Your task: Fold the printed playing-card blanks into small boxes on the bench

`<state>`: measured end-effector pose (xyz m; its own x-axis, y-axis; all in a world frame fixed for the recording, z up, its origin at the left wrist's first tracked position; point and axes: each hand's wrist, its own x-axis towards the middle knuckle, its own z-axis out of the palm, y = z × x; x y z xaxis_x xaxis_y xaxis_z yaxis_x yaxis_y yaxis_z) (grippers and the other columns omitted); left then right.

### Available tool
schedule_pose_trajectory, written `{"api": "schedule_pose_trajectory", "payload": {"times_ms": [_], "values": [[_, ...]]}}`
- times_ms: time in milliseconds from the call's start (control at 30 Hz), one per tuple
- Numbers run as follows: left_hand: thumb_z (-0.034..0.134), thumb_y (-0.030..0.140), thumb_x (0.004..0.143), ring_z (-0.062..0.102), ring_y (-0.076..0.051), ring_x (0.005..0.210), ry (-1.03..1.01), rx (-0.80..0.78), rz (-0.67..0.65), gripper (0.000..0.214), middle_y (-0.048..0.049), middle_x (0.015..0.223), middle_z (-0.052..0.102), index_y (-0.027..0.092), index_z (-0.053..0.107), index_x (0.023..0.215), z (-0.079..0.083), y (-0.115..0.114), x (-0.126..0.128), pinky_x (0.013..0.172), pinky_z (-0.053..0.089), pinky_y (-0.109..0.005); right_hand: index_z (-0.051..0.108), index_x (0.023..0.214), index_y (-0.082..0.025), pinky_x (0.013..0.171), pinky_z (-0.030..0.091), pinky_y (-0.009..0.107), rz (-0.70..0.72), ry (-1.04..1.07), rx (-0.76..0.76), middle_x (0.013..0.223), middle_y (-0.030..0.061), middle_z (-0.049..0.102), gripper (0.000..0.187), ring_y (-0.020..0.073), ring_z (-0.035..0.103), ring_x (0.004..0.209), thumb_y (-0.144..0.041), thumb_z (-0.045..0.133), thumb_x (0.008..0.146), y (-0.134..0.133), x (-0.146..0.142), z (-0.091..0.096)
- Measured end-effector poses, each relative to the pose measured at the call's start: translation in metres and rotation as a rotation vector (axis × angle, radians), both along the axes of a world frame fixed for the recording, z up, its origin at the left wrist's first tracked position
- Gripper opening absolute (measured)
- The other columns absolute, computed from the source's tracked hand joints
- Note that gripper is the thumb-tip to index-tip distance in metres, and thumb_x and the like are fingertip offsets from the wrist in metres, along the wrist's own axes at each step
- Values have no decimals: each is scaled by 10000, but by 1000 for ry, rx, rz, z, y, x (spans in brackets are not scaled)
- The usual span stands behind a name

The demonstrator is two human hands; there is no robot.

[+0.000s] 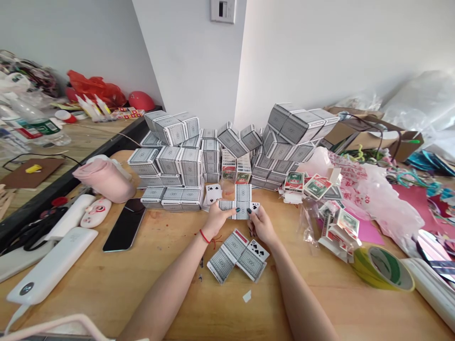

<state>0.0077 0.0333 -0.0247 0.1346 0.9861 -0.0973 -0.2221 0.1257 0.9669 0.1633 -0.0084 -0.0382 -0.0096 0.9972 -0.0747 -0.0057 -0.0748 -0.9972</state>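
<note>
Both my hands grip playing cards (243,194) joined in a cross shape, grey patterned backs facing me. On one side, my left hand (216,219) pinches the cross with its thumb on top, a red cord round the wrist. My right hand (262,224) pinches the opposite arm, where a five of spades shows its face. Nearer me on the table lies another group of crossed cards (232,255), with a ten of spades partly visible. Behind my left hand, a loose face-up card (213,193) lies by the stacked card cubes (182,199).
Folded-card cubes (295,123) also rise in piles at the back right. Card boxes (318,186), a pink-printed plastic bag (369,189) and yellow tape (384,267) lie right. A black phone (125,225), a white power bank (51,265) and a pink pouch (106,179) lie left.
</note>
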Motion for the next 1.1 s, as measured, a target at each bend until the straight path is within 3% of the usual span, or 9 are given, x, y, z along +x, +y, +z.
{"api": "schedule_pose_trajectory", "payload": {"times_ms": [233, 533, 833, 1100], "values": [[724, 223, 540, 621, -209, 826, -174, -74, -202, 388, -83, 871, 676, 114, 618, 897, 0, 3, -2, 778, 458, -351, 330, 793, -220, 267, 281, 142, 91, 10, 27, 379, -125, 407, 265, 51, 323, 257, -460, 441, 799, 0, 4, 9], [703, 221, 568, 612, -187, 816, -53, 19, -97, 393, -72, 870, 672, 126, 602, 936, -2, 0, -2, 756, 466, -321, 332, 773, -223, 264, 274, 154, -21, -46, 66, 367, -130, 382, 254, 55, 313, 248, -448, 447, 799, -1, 0, -1], [677, 243, 618, 603, -163, 792, 16, 77, -118, 339, -77, 914, 661, 127, 592, 926, -8, 1, -3, 736, 466, -300, 313, 826, -221, 291, 342, 173, 14, -77, 70, 618, -19, 624, 303, 109, 551, 371, -512, 392, 804, -1, 0, -3], [680, 257, 600, 595, -151, 739, 81, 72, -82, 319, -65, 860, 664, 125, 588, 876, -5, 1, -4, 698, 462, -278, 274, 827, -231, 302, 331, 172, 72, -68, 26, 523, -67, 589, 317, 90, 484, 306, -536, 361, 808, -1, -1, -5]]}}
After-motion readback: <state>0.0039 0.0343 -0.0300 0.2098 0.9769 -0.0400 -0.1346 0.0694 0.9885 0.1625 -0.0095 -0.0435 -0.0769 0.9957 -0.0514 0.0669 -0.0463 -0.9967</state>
